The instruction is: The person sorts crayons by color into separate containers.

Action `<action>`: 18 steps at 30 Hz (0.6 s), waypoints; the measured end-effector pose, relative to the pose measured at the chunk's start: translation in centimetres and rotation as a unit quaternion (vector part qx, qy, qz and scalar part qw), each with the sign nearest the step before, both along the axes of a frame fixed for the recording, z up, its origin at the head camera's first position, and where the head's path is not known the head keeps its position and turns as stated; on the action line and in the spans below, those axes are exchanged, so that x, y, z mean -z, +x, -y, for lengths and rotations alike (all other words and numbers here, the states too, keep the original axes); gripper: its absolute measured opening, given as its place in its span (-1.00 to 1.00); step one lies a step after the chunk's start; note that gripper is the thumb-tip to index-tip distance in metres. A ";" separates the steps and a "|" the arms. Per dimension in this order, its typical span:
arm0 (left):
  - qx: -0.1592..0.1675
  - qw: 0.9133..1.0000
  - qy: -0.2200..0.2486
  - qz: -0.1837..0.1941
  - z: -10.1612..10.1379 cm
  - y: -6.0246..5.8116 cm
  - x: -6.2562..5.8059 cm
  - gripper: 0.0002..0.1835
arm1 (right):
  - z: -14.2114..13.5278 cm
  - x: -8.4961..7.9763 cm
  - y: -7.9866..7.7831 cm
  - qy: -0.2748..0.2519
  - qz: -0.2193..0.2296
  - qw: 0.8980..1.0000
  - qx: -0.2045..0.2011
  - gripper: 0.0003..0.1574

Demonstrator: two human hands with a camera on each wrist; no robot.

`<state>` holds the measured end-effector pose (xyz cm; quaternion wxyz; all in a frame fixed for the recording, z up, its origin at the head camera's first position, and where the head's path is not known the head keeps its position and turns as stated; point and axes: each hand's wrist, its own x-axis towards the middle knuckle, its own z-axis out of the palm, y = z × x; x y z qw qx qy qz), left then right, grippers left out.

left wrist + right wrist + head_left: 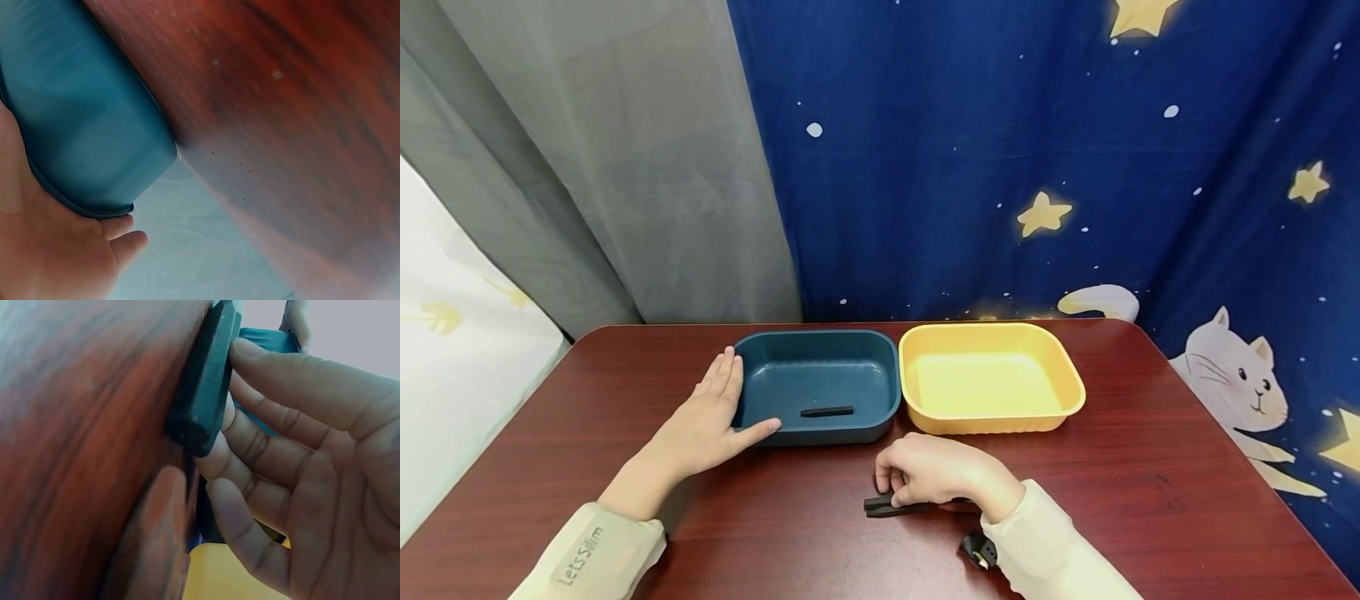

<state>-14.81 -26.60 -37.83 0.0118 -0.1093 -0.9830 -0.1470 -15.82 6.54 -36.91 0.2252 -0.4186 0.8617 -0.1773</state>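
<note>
Left hand (700,429): fingers straight against dark-blue tray (831,436) near back edge of table (760,521), presumably steadying it. Right hand (940,471): fingers pinch black stick (203,381), presumably for control.

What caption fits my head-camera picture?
Left hand touching a dark-blue rectangular plastic tray, right hand pinching a thin black stick.

Behind the table (775,525) we see a grey curtain (625,167) and a blue curtain (925,208) printed with stars (1043,214) and a cat (1232,375).
</note>
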 end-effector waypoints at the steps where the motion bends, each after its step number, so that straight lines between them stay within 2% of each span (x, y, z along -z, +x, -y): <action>1: 0.000 1.000 0.000 0.000 0.0 0.0 0.0 0.26 | 0.0 0.0 0.0 0.000 0.000 1.000 -0.002 -0.83; 7: -0.002 1.000 0.001 0.000 0.0 0.0 -0.1 0.27 | 0.1 0.1 -0.1 -0.002 -0.002 1.000 -0.010 -0.80; 18: -0.003 1.000 0.008 -0.001 -0.1 0.2 -0.1 0.27 | 0.1 -0.2 0.0 -0.036 0.025 0.999 -0.025 -0.79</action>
